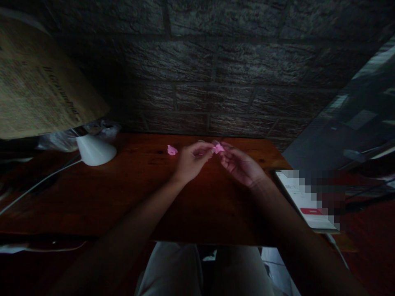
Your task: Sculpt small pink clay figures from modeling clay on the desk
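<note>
Above the back part of the wooden desk, my left hand (194,161) and my right hand (242,164) meet at a small pink star-shaped piece (219,148). The thumb and forefinger of my left hand pinch its left side. The fingers of my right hand curl around its right side and partly cover it. Whether it is paper or some soft material, I cannot tell. Left of my left hand, a crumpled-looking pink piece (172,150) lies on the desk, apart from both hands. A pale bit behind the fingers is too hidden to name.
A lamp with a white base (96,150) and newspaper-print shade (40,82) stands at the left, near a clear plastic bag (57,141). A lit tablet or phone (300,197) lies on the right, with a cable (338,248). A stone-patterned wall (191,61) rises behind the desk (92,197).
</note>
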{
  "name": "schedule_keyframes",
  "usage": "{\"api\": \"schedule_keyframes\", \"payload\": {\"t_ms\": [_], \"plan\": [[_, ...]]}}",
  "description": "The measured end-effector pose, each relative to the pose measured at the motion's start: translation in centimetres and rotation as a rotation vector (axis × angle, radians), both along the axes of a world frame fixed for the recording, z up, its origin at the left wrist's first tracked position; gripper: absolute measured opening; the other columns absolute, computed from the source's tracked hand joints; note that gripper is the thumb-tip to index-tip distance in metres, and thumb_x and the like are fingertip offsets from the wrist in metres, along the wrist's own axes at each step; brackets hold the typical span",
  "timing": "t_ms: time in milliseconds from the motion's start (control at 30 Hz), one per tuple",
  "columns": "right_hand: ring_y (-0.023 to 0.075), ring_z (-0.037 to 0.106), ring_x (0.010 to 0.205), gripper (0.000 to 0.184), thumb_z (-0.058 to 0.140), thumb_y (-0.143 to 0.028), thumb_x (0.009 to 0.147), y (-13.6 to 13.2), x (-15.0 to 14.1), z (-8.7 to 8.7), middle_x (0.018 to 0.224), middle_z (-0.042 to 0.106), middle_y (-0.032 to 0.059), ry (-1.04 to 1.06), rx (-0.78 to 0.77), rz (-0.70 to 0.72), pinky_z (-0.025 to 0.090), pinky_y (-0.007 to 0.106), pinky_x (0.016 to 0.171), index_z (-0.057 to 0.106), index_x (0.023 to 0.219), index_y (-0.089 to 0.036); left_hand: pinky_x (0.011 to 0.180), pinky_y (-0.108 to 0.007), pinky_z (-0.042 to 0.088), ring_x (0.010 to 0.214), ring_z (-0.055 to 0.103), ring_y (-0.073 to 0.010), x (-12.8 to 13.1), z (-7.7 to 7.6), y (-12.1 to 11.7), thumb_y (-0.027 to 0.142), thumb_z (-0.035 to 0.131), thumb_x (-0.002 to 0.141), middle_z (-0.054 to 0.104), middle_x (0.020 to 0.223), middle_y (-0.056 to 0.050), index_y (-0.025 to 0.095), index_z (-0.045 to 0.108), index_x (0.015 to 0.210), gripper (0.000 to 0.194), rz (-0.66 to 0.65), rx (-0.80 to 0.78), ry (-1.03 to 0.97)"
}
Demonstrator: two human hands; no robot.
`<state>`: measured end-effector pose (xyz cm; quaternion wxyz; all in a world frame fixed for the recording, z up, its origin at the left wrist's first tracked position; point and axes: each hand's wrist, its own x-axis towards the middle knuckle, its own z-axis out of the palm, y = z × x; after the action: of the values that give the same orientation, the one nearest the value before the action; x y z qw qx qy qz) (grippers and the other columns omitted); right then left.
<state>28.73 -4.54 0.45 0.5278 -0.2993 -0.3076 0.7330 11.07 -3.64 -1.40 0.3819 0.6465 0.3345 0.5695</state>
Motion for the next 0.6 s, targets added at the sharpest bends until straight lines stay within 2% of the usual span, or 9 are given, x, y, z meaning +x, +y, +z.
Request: {"api": "schedule_keyframes", "payload": {"t_ms": [233, 600], "plan": [[0.0063, 0.071, 0.068, 0.019, 0.078, -0.01, 0.078, 0.25, 0.01, -0.42, 0.083, 0.08, -0.003, -0.056, 0.03, -0.013, 0.059, 0.013, 0.067, 0.077, 0.093, -0.023, 0.072, -0.028, 0.059, 0.083, 0.073, -0.0179, 0.02, 0.0, -0.01, 0.035, 0.075, 0.085, 0.079, 0.1, -0.008, 0.019, 0.077, 0.097, 0.02, 0.03, 0.011, 0.028], [0.0078, 0.07, 0.068, 0.021, 0.082, -0.015, 0.077, 0.25, 0.16, -0.61, 0.084, 0.079, -0.0018, -0.094, 0.091, -0.008, 0.057, 0.014, 0.063, 0.078, 0.095, -0.024, 0.07, -0.028, 0.058, 0.08, 0.071, -0.0173, -0.03, 0.08, -0.27, 0.033, 0.071, 0.089, 0.079, 0.099, -0.007, 0.021, 0.077, 0.1, 0.018, 0.07, 0.058, 0.113]]}}
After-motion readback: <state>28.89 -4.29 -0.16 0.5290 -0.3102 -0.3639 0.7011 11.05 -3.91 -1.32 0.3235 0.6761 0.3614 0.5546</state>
